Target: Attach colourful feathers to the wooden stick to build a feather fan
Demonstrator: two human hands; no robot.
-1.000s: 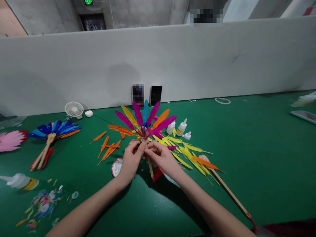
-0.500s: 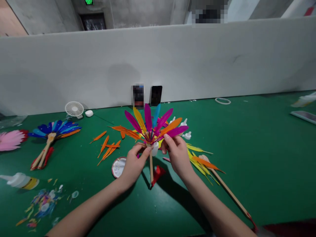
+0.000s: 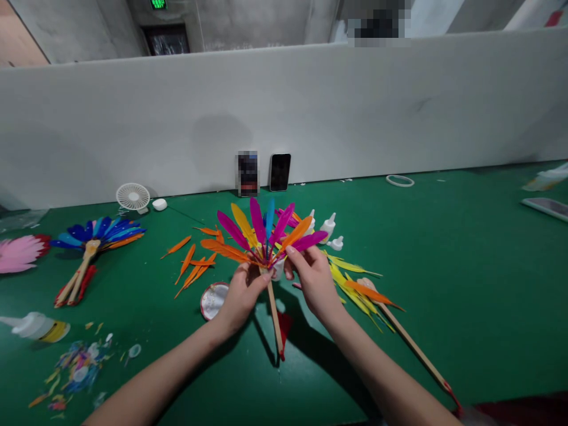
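In front of me a feather fan is held above the table, its magenta, orange, yellow and blue feathers spread over a flat wooden handle. My left hand is closed around the top of that handle, thumb on the near face. At the fan's right edge, my right hand pinches a magenta feather low on its length; the exact fingertip contact is partly hidden. A red tassel shows by the handle's lower end. Something white, partly covered, shows between the hands.
Orange feathers and a round lid lie left. White glue bottles, yellow feathers and a bare handle are right. Far left are a blue feather fan, a glue bottle and scraps. A phone leans on the partition.
The fan has come slightly down and left, toward me, and its handle's lower end has swung right. Both hands moved with it, keeping their grips.
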